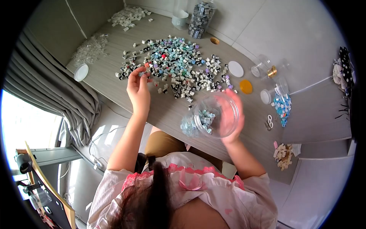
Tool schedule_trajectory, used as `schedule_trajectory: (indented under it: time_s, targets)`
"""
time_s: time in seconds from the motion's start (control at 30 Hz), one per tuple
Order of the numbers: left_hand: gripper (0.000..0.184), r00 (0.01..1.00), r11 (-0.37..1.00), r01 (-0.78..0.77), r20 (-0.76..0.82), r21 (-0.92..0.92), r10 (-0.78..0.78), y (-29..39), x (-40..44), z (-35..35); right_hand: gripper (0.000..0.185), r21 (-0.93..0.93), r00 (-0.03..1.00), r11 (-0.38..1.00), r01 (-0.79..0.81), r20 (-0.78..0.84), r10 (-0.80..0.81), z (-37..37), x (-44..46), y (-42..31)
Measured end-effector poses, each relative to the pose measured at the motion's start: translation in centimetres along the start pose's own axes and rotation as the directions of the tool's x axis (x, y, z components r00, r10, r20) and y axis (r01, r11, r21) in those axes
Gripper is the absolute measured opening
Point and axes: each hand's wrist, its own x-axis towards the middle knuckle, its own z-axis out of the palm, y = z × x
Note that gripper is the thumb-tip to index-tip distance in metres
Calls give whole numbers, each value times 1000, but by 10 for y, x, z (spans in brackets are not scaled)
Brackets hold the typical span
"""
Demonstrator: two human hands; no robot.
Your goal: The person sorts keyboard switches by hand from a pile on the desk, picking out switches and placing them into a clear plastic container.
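Observation:
My left hand [139,91] is over the near left edge of a big pile of mechanical keyboard switches [171,57], its thumb and fingertips pinched together on a small pale keyboard switch [141,74]. The pile mixes light blue, black-and-white, purple and a few red switches. My right hand [233,118] is wrapped round the right side of a transparent plastic jar [198,112], tilted with its round mouth towards me. Light blue switches [206,119] lie inside the jar. It is held near the desk's front edge.
Around the pile are a tall jar of grey switches [201,21], white pieces [129,17], transparent pieces [89,49], a white lid [235,69] and a yellow lid [246,86]. To the right are blue pieces [282,108], a white-handled tool [270,121] and beige pieces [283,156].

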Motion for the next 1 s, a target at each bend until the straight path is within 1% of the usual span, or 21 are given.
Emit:
schedule_trajectory:
  time_s: [0.03, 0.1, 0.13, 0.17, 0.2, 0.23, 0.27, 0.33, 0.37, 0.4, 0.43, 0.47, 0.5, 0.6, 0.7, 0.8, 0.83, 0.9, 0.93, 0.97, 1.0]
  targets:
    - [20, 997, 996, 71, 25, -53, -70, -4, 4, -6, 63, -13, 1000, 1000, 5, -16, -5, -8, 16, 1]
    - [21, 975, 964, 216, 88, -156, -204, -17, 15, -25, 38, -320, 986, 935, -152, 21, 167, -7, 50, 4]
    - [23, 965, 955, 259, 84, -142, -249, -19, 20, -25, 26, -464, 967, 860, -214, 22, 253, -7, 69, 7]
    - [22, 974, 980, 171, 129, 106, -184, -21, 23, -24, 14, -562, 969, 814, -147, 85, 234, -3, 84, 23]
    - [21, 974, 938, 59, 187, 342, -130, -18, 27, -19, 14, -654, 945, 746, -126, 149, 291, 1, 98, 33]
    - [20, 963, 832, -66, 255, 551, -93, -9, 29, -11, 14, -737, 913, 670, -93, 205, 352, 6, 111, 42]
    - [18, 943, 722, -178, 325, 668, -67, 2, 30, -5, 13, -768, 902, 638, 57, 314, 297, 10, 125, 57]
    - [18, 896, 645, -371, 439, 669, 60, -2, 37, -1, 12, -801, 849, 509, 315, 477, 226, 24, 142, 73]
    - [18, 860, 594, -462, 497, 658, 117, -3, 41, 2, 11, -818, 841, 460, 344, 487, 236, 27, 148, 87]
    - [20, 863, 583, -420, 505, 695, 19, 0, 44, 5, 12, -848, 843, 354, 394, 487, 229, 33, 149, 95]
    - [21, 851, 509, -451, 525, 733, -3, 0, 46, 8, 13, -867, 845, 243, 436, 487, 222, 38, 150, 101]
    - [22, 839, 432, -480, 544, 763, -28, 0, 47, 11, 18, -903, 851, 189, 385, 427, 306, 41, 151, 104]
    - [23, 827, 354, -508, 560, 785, -55, -1, 48, 14, 19, -912, 852, 161, 377, 410, 327, 46, 153, 102]
    - [26, 829, 303, -488, 543, 818, -132, 1, 52, 20, 24, -929, 846, 90, 360, 365, 389, 55, 154, 98]
    - [24, 829, 298, -475, 534, 828, -163, 7, 53, 22, 22, -918, 840, 106, 383, 393, 374, 55, 154, 97]
    - [21, 817, 298, -477, 542, 827, -198, 10, 54, 18, 18, -895, 871, 319, 310, 402, 281, 48, 158, 103]
    - [21, 810, 296, -480, 547, 826, -213, 10, 55, 16, 18, -900, 842, 432, 59, 277, 463, 51, 163, 89]
    - [21, 820, 336, -438, 523, 834, -231, 7, 55, 13, 18, -679, 868, 715, -167, 242, 433, 32, 167, 107]
    - [21, 823, 356, -419, 515, 836, -241, 5, 55, 12, 19, -499, 834, 805, -321, 254, 490, 29, 173, 105]
    - [21, 824, 368, -421, 519, 829, -226, 4, 56, 11, 17, -327, 789, 801, -502, 207, 579, 23, 177, 100]
    - [21, 825, 380, -424, 524, 822, -212, 5, 56, 9, 18, -78, 723, 756, -650, 242, 647, 17, 179, 94]
